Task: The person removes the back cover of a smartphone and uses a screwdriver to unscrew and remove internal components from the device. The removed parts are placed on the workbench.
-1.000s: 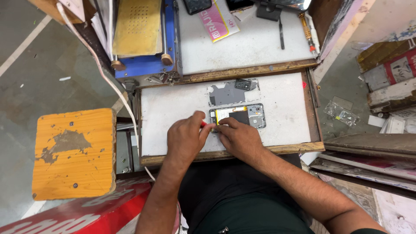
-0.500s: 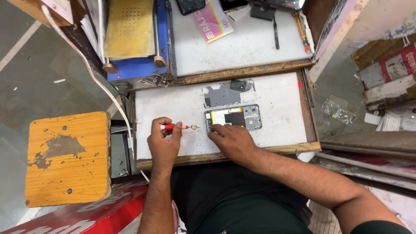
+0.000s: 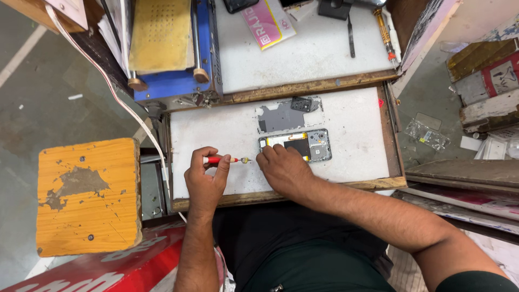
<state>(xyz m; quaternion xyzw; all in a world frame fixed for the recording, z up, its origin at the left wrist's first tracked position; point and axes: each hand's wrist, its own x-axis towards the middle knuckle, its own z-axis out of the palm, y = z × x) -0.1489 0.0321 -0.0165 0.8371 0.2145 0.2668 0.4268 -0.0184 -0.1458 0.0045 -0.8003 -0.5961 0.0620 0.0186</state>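
Note:
My left hand holds a small red-handled screwdriver level, with its tip pointing right at a tiny part on the white work board. My right hand rests on the board, fingertips on the left end of an opened phone that shows its inner boards. A grey metal phone cover plate lies just beyond the phone, with a small dark part at its upper right.
A blue machine with a yellow perforated top stands at the back left. The upper shelf carries a pink packet, tweezers and another screwdriver. At the left stands a wooden stool. Boxes and boards are stacked at the right.
My left hand has drawn the screwdriver away from the phone to the left. My right hand stays on the phone's left end.

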